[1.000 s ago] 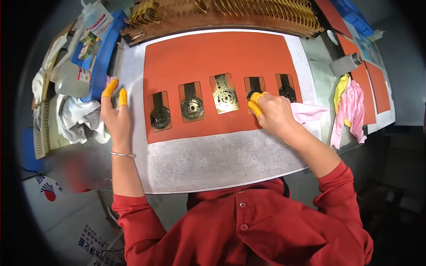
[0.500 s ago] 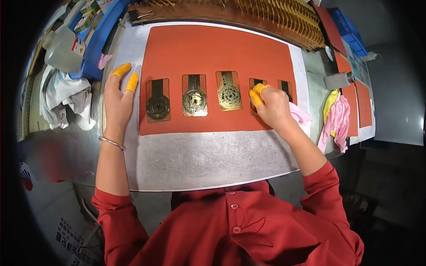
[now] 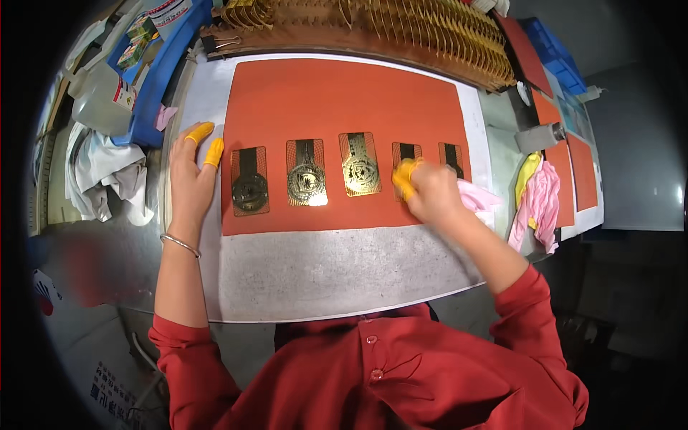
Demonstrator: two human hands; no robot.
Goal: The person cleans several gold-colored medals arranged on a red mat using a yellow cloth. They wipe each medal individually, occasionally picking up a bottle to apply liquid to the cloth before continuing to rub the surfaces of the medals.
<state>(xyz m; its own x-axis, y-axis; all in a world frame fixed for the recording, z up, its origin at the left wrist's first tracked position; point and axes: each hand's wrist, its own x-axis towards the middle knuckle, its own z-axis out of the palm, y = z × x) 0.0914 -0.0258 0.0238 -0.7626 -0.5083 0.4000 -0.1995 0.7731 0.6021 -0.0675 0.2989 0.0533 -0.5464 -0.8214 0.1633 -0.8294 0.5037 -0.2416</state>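
Orange-red sheeting (image 3: 344,93) is covering most of the grey surface (image 3: 344,272) at the centre of the frame. Five gold-and-black patterned metal cards (image 3: 360,163) are lying on it in an uneven row, running from centre left to centre right. At centre right, the right hand (image 3: 433,192) is bending over the fourth card (image 3: 407,150), partly hiding it. Its fingers, some wearing yellow finger cots (image 3: 405,179), are bunching closely together; whether they are gripping anything is impossible to tell. Pale pink cloth (image 3: 479,198) is showing just beside that hand. At centre left, the left hand (image 3: 192,165) is resting beside the sheeting's edge, its thumb and fingers standing apart and holding nothing. Along the top, a wooden rack (image 3: 315,44) is carrying many gold pieces. A blue tray (image 3: 166,79) is sitting at upper left, while a crumpled pink rag (image 3: 541,201) is lying at far right.
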